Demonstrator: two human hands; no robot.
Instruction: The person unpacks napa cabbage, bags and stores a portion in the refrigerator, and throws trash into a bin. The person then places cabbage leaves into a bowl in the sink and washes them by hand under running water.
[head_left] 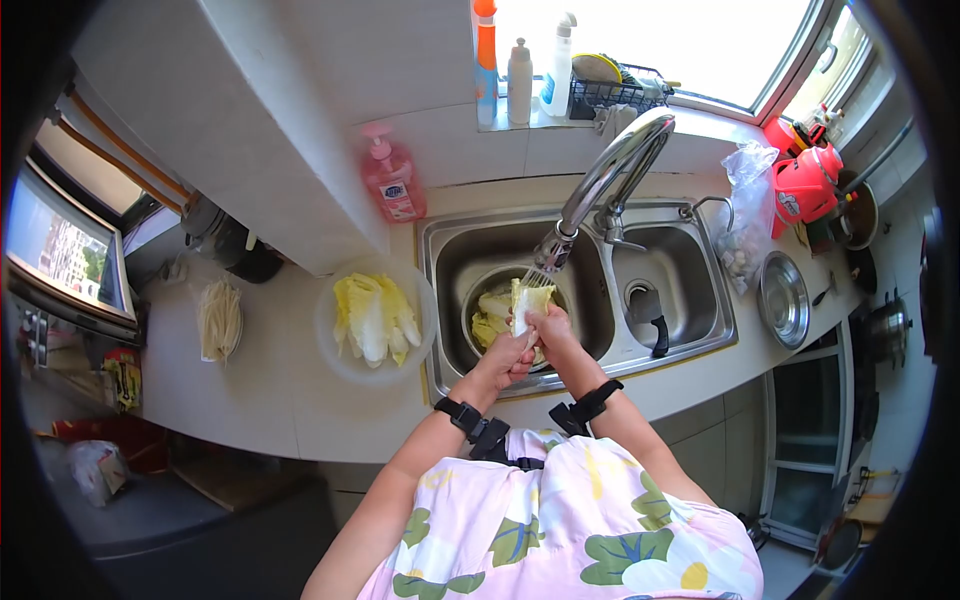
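Observation:
Under the running faucet (560, 240), a napa cabbage leaf (530, 300) is held in the stream of water. My right hand (551, 330) grips it from the right side. My left hand (508, 358) is closed at its lower end, just below and left of the right hand. Beneath both hands, a metal bowl (467, 317) in the left sink basin (455, 255) holds more cabbage leaves (487, 328), partly hidden by my hands. On the counter to the left, a translucent bowl (326, 345) contains several yellow-white cabbage leaves (372, 315).
A black-handled cleaver (650, 312) lies in the right basin. Left of the sink are a pink soap bottle (392, 180) and a container of pale, thin strands (219, 318). On the right are a plastic bag (745, 215), a metal basin (783, 300) and a red jug (806, 187).

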